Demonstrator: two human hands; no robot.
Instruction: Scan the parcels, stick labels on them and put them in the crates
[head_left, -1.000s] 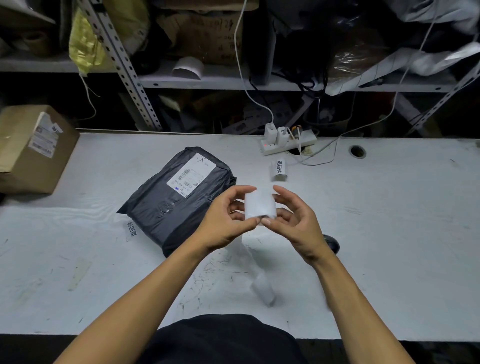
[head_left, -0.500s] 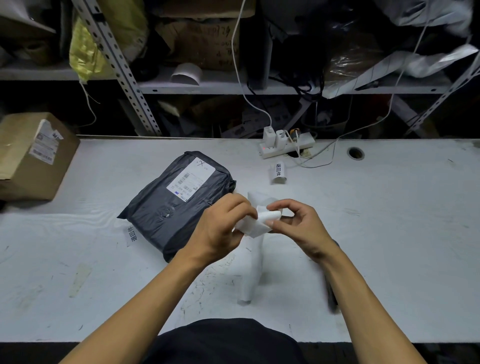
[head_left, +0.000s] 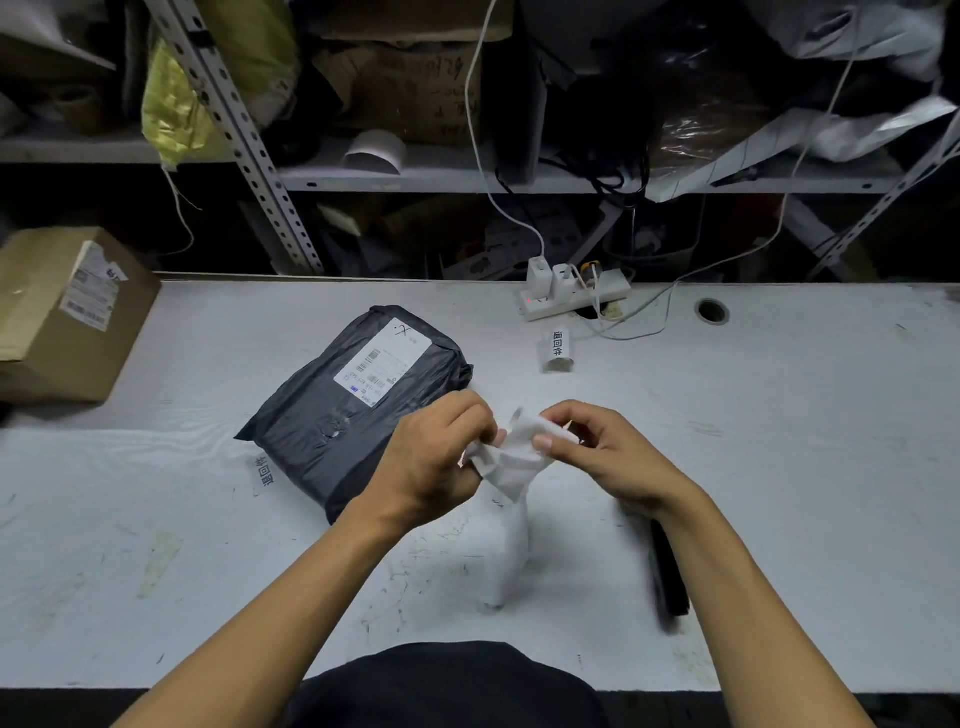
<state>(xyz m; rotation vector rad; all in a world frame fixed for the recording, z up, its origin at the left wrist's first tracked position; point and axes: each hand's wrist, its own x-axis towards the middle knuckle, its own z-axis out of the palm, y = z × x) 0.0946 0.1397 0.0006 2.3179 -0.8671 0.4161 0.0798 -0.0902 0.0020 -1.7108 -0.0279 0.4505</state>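
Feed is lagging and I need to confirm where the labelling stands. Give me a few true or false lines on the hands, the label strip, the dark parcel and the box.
1. Both hands pinch the white label strip. True: left hand, right hand.
2. The dark parcel is already in a crate. False: it lies on the table.
3. The dark parcel carries a shipping label. True.
4. The cardboard box sits at the table's right end. False: the left end.
5. The strip's tail hangs down towards the table. True.
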